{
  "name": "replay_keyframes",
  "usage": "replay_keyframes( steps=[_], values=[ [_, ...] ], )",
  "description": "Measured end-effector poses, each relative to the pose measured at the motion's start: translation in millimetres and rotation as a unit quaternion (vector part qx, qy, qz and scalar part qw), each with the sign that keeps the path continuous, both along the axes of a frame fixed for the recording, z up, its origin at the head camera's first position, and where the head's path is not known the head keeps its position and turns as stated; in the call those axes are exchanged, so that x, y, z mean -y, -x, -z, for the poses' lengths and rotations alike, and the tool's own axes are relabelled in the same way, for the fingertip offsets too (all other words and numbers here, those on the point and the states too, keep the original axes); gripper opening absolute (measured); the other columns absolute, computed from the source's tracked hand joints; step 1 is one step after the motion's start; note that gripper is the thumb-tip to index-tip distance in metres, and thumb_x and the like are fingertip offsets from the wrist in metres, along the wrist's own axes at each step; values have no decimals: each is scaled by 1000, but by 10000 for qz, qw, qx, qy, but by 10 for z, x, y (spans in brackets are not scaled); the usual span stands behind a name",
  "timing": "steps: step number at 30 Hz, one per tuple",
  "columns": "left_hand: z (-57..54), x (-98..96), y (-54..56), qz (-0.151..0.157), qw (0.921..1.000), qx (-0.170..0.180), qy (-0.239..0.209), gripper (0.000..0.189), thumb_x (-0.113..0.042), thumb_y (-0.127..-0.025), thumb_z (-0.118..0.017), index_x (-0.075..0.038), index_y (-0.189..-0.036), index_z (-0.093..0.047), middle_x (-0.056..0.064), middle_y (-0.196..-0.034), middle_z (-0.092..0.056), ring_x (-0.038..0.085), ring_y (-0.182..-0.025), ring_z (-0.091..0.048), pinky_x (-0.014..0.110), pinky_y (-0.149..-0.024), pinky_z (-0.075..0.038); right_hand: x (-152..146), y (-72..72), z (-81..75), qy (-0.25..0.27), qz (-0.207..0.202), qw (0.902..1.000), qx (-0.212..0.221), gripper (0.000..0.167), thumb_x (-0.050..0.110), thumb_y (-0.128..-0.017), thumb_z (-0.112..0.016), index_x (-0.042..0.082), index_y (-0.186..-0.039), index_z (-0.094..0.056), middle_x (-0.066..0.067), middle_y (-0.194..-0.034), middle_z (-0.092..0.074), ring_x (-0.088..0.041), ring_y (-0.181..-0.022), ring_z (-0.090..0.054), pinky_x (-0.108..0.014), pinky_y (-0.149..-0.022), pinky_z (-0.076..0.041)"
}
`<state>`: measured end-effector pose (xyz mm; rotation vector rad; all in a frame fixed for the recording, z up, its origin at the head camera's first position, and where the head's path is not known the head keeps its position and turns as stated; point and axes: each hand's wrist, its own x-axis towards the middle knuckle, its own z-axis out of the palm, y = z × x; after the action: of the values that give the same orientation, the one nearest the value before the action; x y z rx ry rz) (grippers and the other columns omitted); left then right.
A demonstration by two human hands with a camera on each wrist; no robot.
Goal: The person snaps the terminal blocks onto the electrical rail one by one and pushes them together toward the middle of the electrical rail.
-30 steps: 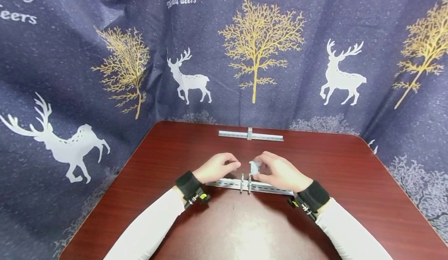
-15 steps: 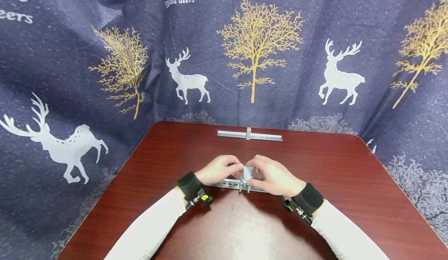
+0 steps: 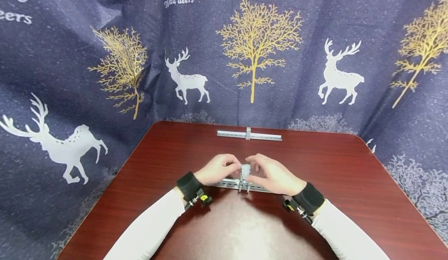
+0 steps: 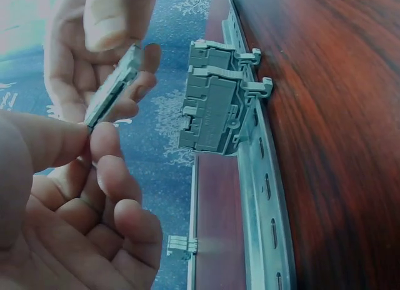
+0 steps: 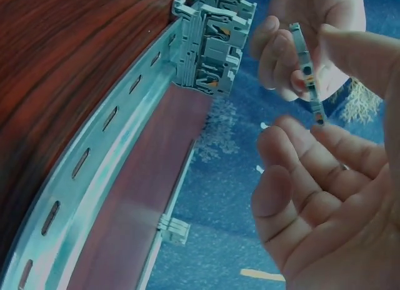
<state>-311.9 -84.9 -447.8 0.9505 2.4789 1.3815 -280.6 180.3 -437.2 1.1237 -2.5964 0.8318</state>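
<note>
A thin grey terminal block (image 3: 246, 171) is held up above the near metal rail (image 3: 260, 187). My left hand (image 3: 219, 169) pinches one end of it between thumb and forefinger, plain in the left wrist view. The right hand (image 3: 280, 177) surrounds the other side with fingers spread, its thumb and fingertips close by the block. Orange spots show along the block's narrow edge in the right wrist view. On the rail, two upright grey blocks (image 4: 209, 112) stand a short way apart.
Farther back on the red-brown table (image 3: 185, 141) lies a second slotted rail (image 3: 266, 136), with a small cluster of grey blocks (image 3: 248, 133) at its middle. A dark blue curtain (image 3: 224, 108) printed with deer and trees hangs behind the table.
The right hand has moved left with the terminal block toward the left hand. Now the left fingers pinch the block, and the right fingers have loosened from it.
</note>
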Motion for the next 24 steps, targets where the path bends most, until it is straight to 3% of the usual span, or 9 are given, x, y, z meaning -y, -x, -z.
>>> replay_keyframes(
  steps=[3, 8, 13, 19, 24],
  values=[
    [-17, 1, -9, -36, 9999, -27, -98, 20, -22, -113, -65, -10, -104, -78, 12, -96, -77, 34, -90, -77, 31, -80, -61, -4, 8, -5, 284, 191, 9981, 519, 37, 34, -104, -82, 15, -134, -70, 11, -97, -70, -5, -84, -66, -30, -74, -57],
    [-28, -8, -17, -75, 9998, -135, -156, 20, -23, -114, -65, -12, -104, -78, 0, -92, -73, 23, -89, -73, 30, -80, -60, 7, 17, 1, 521, 261, 9928, 1045, 10, 35, -109, -74, 25, -109, -75, 16, -82, -65, -6, -71, -60, -28, -64, -51],
    [-33, -21, -32, -58, 9994, -249, -230, 19, -23, -114, -65, -12, -106, -79, -3, -92, -73, 16, -87, -70, 31, -79, -60, 23, 5, 12, 741, 206, 9864, 1449, 23, 34, -111, -71, 26, -90, -70, 13, -73, -60, -6, -62, -51, -25, -59, -42],
    [-34, -32, -51, 29, 9995, -51, -317, 20, -24, -114, -66, -11, -108, -80, 10, -96, -75, 30, -91, -74, 34, -82, -63, 34, -19, 20, 954, 161, 9798, 1751, 35, 31, -112, -68, 22, -79, -65, 11, -67, -58, -6, -56, -47, -25, -55, -39],
    [-26, -9, -28, -5, 9998, -60, -214, 28, -28, -114, -65, -5, -114, -79, 7, -95, -75, 35, -94, -75, 35, -84, -63, 6, -4, 18, 1097, 413, 9739, 1944, 36, 29, -111, -68, 20, -77, -63, 8, -64, -56, -8, -55, -47, -25, -55, -38]
  ],
)
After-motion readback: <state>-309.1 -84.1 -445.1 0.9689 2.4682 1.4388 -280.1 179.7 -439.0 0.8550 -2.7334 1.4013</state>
